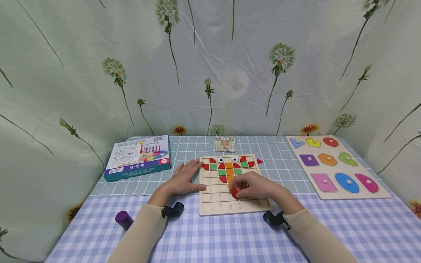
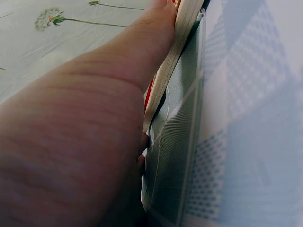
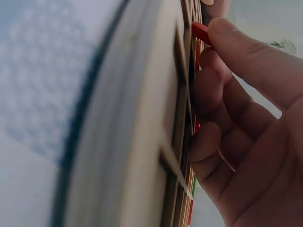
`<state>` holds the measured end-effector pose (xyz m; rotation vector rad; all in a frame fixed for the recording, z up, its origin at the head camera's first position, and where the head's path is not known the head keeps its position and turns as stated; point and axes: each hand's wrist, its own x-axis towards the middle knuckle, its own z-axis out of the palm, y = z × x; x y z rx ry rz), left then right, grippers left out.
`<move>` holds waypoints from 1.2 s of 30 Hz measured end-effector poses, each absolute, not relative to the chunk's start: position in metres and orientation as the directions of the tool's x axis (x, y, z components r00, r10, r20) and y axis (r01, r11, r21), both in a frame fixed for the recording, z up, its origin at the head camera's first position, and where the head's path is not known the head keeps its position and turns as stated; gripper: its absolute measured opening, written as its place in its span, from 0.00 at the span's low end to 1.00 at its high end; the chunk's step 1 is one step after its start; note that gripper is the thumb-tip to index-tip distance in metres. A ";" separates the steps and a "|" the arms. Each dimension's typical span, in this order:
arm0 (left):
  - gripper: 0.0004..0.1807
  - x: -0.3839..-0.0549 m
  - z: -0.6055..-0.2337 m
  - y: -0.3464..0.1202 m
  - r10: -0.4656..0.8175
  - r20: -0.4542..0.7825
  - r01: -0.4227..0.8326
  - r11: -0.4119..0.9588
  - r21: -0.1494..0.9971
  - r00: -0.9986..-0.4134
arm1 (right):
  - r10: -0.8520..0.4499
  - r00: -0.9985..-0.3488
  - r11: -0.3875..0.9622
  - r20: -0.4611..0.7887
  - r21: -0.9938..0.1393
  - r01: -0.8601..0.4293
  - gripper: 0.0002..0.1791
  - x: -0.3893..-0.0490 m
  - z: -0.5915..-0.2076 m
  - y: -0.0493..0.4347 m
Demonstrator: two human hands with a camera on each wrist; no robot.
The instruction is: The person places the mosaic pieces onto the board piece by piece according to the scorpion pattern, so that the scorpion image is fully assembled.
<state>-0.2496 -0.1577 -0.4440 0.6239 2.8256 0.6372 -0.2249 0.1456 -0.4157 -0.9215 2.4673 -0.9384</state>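
A wooden grid board (image 1: 213,204) lies on the table, with red, green and orange pieces and two eye pieces (image 1: 220,160) set in its upper squares. My left hand (image 1: 184,179) rests along the board's left edge, fingers spread and thumb out. Over the lower middle of the grid, my right hand (image 1: 253,184) pinches a red piece (image 1: 234,193) between thumb and index finger. In the right wrist view the red piece (image 3: 200,32) shows under the thumb tip, close to the board. Part of the grid is hidden beneath the right hand.
A small pattern card (image 1: 225,144) lies behind the board. A loose red piece (image 1: 260,161) sits by its upper right edge. At left are a beaded-column game box (image 1: 138,157) and a purple cylinder (image 1: 124,220). A knobbed shape puzzle (image 1: 317,150) lies at right.
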 end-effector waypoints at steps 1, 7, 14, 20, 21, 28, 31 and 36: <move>0.54 -0.250 -0.444 -0.158 0.437 -0.080 0.360 0.820 0.444 -0.896 | -0.680 -0.728 0.571 -0.082 -0.683 -0.456 0.09 -0.225 -0.416 0.145; 0.54 -0.250 -0.444 -0.157 0.437 -0.083 0.359 0.821 0.443 -0.896 | -0.689 -0.721 0.579 -0.070 -0.652 -0.490 0.10 -0.225 -0.417 0.145; 0.54 -0.251 -0.445 -0.158 0.437 -0.085 0.361 0.823 0.438 -0.895 | -0.697 -0.714 0.575 -0.062 -0.644 -0.505 0.10 -0.225 -0.416 0.145; 0.54 -0.250 -0.444 -0.157 0.438 -0.085 0.361 0.822 0.440 -0.895 | -0.701 -0.711 0.571 -0.058 -0.644 -0.509 0.09 -0.225 -0.417 0.145; 0.54 -0.250 -0.444 -0.157 0.438 -0.084 0.361 0.822 0.440 -0.895 | -0.699 -0.713 0.574 -0.061 -0.642 -0.508 0.09 -0.225 -0.417 0.145; 0.54 -0.250 -0.444 -0.157 0.434 -0.089 0.356 0.826 0.438 -0.896 | -0.681 -0.729 0.596 -0.068 -0.629 -0.499 0.08 -0.225 -0.418 0.143; 0.55 -0.249 -0.444 -0.157 0.429 -0.103 0.348 0.831 0.433 -0.897 | -0.661 -0.747 0.614 -0.070 -0.623 -0.485 0.07 -0.226 -0.417 0.144; 0.55 -0.250 -0.444 -0.157 0.432 -0.099 0.353 0.830 0.432 -0.896 | -0.601 -0.798 0.637 -0.038 -0.626 -0.449 0.06 -0.230 -0.413 0.152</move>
